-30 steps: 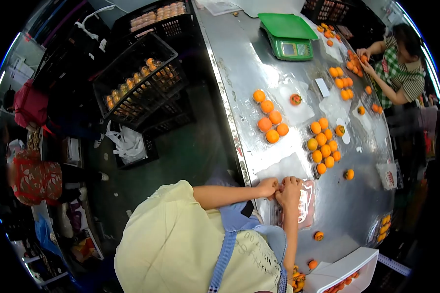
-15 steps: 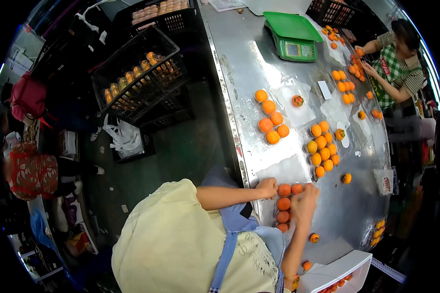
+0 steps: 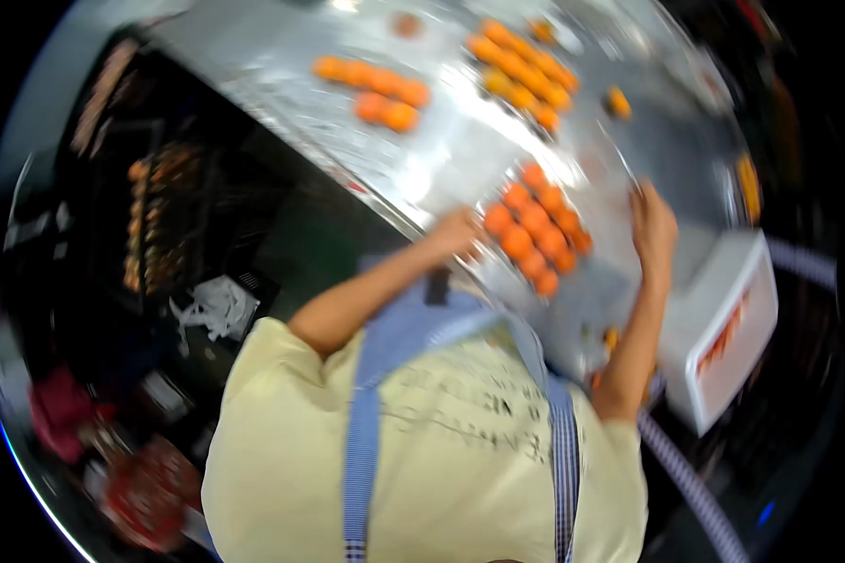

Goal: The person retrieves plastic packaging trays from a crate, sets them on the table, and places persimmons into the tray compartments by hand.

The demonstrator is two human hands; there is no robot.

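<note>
A clear pack of orange fruit (image 3: 535, 222) lies on the metal table in front of my body. At its left edge is my left hand (image 3: 457, 234), its fingers smeared by motion. My right hand (image 3: 654, 220) is raised to the right of the pack, apart from the fruit. Its fingers look pinched at the top, beside what seems to be the thin edge of a clear lid or film; blur hides the exact grip.
Further back on the metal table (image 3: 282, 89) are two more groups of orange fruit (image 3: 371, 91) and a loose fruit (image 3: 618, 103). A white box (image 3: 720, 328) stands at the right. Dark crates (image 3: 164, 216) and a white bag (image 3: 218, 308) are at the left.
The view has turned and shifted right. My right hand has left the fruit and moved out to the right. The printed lid seen over the pack a second ago no longer covers it.
</note>
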